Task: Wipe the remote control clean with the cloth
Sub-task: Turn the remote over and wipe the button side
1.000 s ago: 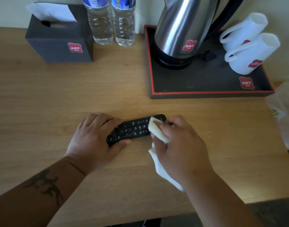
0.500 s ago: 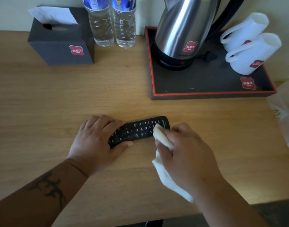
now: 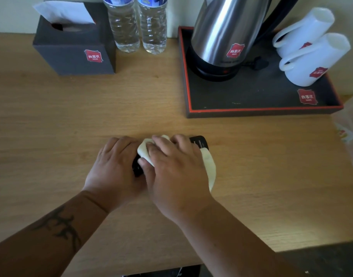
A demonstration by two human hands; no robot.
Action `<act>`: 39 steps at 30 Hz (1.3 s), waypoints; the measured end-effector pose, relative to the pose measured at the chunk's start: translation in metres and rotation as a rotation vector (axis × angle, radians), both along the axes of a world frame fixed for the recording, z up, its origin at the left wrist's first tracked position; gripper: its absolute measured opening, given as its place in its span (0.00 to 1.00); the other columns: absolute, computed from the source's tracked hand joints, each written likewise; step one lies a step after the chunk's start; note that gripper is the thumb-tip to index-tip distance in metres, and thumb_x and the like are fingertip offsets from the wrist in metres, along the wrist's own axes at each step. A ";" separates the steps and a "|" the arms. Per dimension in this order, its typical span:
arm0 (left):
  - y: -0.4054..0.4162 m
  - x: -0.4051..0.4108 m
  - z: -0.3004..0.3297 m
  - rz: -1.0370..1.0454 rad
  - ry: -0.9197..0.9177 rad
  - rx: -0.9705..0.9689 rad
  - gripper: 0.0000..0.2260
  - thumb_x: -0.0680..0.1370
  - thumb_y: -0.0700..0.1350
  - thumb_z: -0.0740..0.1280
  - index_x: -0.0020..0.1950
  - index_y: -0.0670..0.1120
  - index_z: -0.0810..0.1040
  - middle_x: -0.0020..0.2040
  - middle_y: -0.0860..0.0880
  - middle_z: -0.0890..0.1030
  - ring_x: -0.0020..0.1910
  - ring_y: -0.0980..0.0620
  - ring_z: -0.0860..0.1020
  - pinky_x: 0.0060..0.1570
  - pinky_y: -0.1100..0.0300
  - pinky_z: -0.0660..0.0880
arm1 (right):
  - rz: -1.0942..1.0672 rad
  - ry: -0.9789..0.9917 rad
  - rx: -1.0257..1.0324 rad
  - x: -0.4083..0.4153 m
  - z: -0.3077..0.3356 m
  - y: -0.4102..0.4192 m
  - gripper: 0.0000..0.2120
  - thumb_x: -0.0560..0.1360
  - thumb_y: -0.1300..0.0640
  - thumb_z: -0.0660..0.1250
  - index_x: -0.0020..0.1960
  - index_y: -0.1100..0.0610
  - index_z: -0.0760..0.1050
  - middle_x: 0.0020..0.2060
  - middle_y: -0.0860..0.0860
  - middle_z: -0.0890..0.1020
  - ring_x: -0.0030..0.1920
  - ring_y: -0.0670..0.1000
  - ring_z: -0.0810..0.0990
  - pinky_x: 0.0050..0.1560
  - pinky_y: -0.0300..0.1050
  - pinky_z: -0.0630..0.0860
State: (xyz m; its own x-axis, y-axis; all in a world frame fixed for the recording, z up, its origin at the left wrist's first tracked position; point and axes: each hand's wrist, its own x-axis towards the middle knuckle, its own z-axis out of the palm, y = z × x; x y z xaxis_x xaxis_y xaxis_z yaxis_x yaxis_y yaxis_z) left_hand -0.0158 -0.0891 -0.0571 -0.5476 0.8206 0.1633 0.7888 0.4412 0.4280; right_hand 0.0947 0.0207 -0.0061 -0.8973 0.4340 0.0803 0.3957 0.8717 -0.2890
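Note:
A black remote control [image 3: 199, 142] lies flat on the wooden desk [image 3: 51, 136], mostly hidden under both hands; only its right end and a bit of its left part show. My left hand [image 3: 113, 168] grips the remote's left end, fingers over its far edge and thumb at its near edge. My right hand [image 3: 173, 170] holds a white cloth [image 3: 144, 151] bunched under its fingers and presses it on the middle of the remote, right beside my left hand. A loose tail of the cloth hangs out past the right side of my right hand.
At the back stand a dark tissue box [image 3: 75, 50], two water bottles [image 3: 137, 27] and a black tray [image 3: 261, 111] with a steel kettle [image 3: 225, 35] and two white mugs [image 3: 311, 54]. A plastic bag [image 3: 351, 136] lies at the right edge.
My right hand has slid the cloth leftward along the remote, from its right end to its middle, up against my left hand. The left hand keeps its hold.

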 end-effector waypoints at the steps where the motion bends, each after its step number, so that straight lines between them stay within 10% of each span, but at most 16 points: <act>1: 0.000 -0.001 -0.001 0.003 -0.012 -0.006 0.21 0.78 0.57 0.55 0.58 0.45 0.79 0.53 0.48 0.80 0.53 0.43 0.78 0.56 0.45 0.73 | 0.032 -0.005 0.014 0.001 -0.001 0.000 0.19 0.80 0.44 0.57 0.62 0.53 0.79 0.64 0.46 0.78 0.61 0.54 0.71 0.59 0.50 0.67; 11: -0.001 0.000 0.005 0.043 -0.006 -0.051 0.32 0.71 0.71 0.62 0.61 0.47 0.79 0.54 0.51 0.78 0.57 0.49 0.72 0.60 0.52 0.70 | -0.244 -0.011 0.158 0.045 0.001 0.065 0.17 0.77 0.45 0.64 0.60 0.50 0.81 0.54 0.48 0.81 0.48 0.54 0.74 0.37 0.41 0.67; 20: -0.016 -0.008 0.013 0.059 -0.199 -0.035 0.40 0.65 0.68 0.69 0.73 0.51 0.69 0.62 0.54 0.73 0.64 0.53 0.67 0.67 0.58 0.61 | -0.208 -0.002 0.055 0.032 0.012 0.038 0.26 0.74 0.38 0.65 0.67 0.51 0.75 0.62 0.49 0.76 0.59 0.55 0.75 0.47 0.47 0.76; 29: -0.053 -0.016 0.002 0.050 -0.089 0.003 0.27 0.68 0.64 0.70 0.61 0.50 0.80 0.53 0.54 0.77 0.56 0.50 0.73 0.61 0.56 0.66 | -0.269 -0.009 -0.053 0.016 -0.001 -0.004 0.19 0.76 0.47 0.65 0.65 0.51 0.78 0.51 0.52 0.75 0.37 0.52 0.77 0.36 0.39 0.68; 39: -0.050 -0.012 0.006 0.071 -0.131 0.083 0.20 0.70 0.58 0.65 0.59 0.54 0.73 0.53 0.51 0.79 0.55 0.46 0.76 0.58 0.52 0.69 | -0.042 0.019 -0.250 -0.006 0.000 -0.060 0.22 0.76 0.50 0.68 0.69 0.49 0.74 0.57 0.48 0.73 0.43 0.47 0.78 0.43 0.39 0.77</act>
